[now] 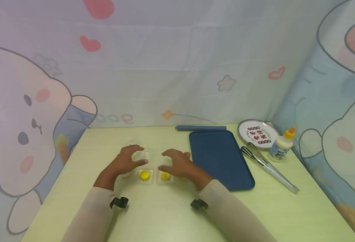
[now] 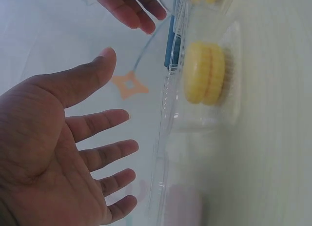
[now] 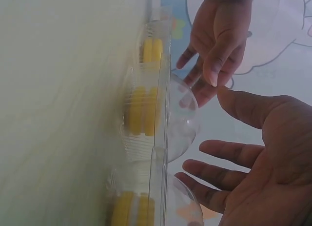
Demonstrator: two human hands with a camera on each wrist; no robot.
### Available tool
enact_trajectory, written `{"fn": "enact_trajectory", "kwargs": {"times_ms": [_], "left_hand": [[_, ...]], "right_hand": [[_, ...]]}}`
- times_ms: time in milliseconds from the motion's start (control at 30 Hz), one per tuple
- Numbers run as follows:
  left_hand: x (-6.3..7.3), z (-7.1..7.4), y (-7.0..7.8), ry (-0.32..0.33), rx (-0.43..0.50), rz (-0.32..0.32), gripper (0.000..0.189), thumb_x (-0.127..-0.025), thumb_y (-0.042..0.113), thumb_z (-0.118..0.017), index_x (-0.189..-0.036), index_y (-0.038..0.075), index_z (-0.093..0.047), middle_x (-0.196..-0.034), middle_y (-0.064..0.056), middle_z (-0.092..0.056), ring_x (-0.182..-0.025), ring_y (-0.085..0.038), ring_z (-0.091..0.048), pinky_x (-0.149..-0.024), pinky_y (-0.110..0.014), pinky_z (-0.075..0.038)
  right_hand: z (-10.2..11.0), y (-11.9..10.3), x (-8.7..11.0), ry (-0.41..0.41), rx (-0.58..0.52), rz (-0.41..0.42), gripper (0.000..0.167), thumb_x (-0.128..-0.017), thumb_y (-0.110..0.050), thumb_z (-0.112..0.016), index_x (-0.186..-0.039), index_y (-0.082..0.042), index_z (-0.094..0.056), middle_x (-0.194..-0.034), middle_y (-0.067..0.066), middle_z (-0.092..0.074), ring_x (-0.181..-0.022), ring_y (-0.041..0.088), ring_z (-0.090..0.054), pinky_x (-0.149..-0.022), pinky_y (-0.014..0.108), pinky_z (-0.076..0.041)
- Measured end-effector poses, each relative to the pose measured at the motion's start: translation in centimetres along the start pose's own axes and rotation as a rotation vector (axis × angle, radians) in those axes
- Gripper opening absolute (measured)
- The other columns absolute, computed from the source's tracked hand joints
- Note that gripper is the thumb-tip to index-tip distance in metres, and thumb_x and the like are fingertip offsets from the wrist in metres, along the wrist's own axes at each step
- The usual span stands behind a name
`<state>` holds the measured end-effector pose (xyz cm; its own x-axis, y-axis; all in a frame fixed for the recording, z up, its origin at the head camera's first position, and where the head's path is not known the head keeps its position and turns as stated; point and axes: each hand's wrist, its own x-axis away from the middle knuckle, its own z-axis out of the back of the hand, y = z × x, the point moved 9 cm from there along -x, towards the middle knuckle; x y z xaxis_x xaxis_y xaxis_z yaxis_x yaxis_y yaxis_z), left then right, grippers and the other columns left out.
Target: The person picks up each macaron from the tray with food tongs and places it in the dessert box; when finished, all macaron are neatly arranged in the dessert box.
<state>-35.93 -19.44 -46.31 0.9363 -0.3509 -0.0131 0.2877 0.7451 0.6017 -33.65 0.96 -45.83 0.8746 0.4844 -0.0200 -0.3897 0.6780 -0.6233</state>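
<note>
My left hand hovers above the left part of a row of small clear plastic boxes, its fingers spread and holding nothing. Facing it, my right hand is also raised, with relaxed fingers and an empty palm. Between and below the hands, one yellow macaron sits in a clear box, and a second yellow macaron in another beside it. In the right wrist view, a clear dome stands beside the boxes, near the right fingers. A pale pink item is partly visible below the left hand.
Right of the hands lies a dark blue tray, with a blue-grey bar behind it. Farther right are a plate with red lettering, metal tongs and a glue bottle with an orange tip. A printed curtain hangs behind.
</note>
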Motion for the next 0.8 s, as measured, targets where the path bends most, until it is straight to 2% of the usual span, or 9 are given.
{"fn": "enact_trajectory", "kwargs": {"times_ms": [167,300,533,800], "left_hand": [[-0.4,-0.1,-1.0,-0.007,-0.001,0.064,0.068,-0.103,0.041,-0.074,-0.155,0.001,-0.055,-0.168,-0.03,-0.043,-0.16,-0.058,-0.028,-0.128,-0.077,-0.027],[-0.3,-0.1,-1.6,-0.008,-0.002,0.102,0.069,-0.104,0.043,-0.073,-0.156,0.001,-0.055,-0.168,-0.03,-0.042,-0.159,-0.059,-0.028,-0.127,-0.077,-0.029],[-0.3,0.0,-1.8,-0.016,-0.002,0.113,0.068,-0.104,0.042,-0.073,-0.155,0.0,-0.055,-0.167,-0.031,-0.043,-0.159,-0.06,-0.028,-0.128,-0.077,-0.028],[-0.7,-0.3,-2.3,-0.012,-0.01,0.112,0.069,-0.104,0.043,-0.073,-0.154,0.0,-0.056,-0.166,-0.03,-0.046,-0.156,-0.059,-0.032,-0.126,-0.076,-0.032]], "right_hand": [[-0.4,0.1,-0.7,-0.027,-0.028,-0.035,0.062,-0.103,-0.045,-0.073,-0.154,-0.011,-0.06,-0.161,0.011,-0.06,-0.153,0.035,-0.053,-0.12,0.07,-0.029],[-0.8,0.0,-1.2,-0.053,-0.026,-0.046,0.064,-0.104,-0.045,-0.072,-0.155,-0.01,-0.058,-0.162,0.011,-0.059,-0.155,0.035,-0.051,-0.122,0.071,-0.028],[-1.6,0.2,-2.2,-0.094,0.045,-0.065,0.066,-0.104,-0.049,-0.07,-0.158,-0.014,-0.057,-0.163,0.008,-0.058,-0.156,0.031,-0.051,-0.122,0.069,-0.032],[-2.3,-0.2,-3.2,-0.131,0.045,-0.074,0.069,-0.104,-0.049,-0.072,-0.16,-0.014,-0.054,-0.166,0.007,-0.056,-0.157,0.031,-0.049,-0.124,0.072,-0.029]]}}
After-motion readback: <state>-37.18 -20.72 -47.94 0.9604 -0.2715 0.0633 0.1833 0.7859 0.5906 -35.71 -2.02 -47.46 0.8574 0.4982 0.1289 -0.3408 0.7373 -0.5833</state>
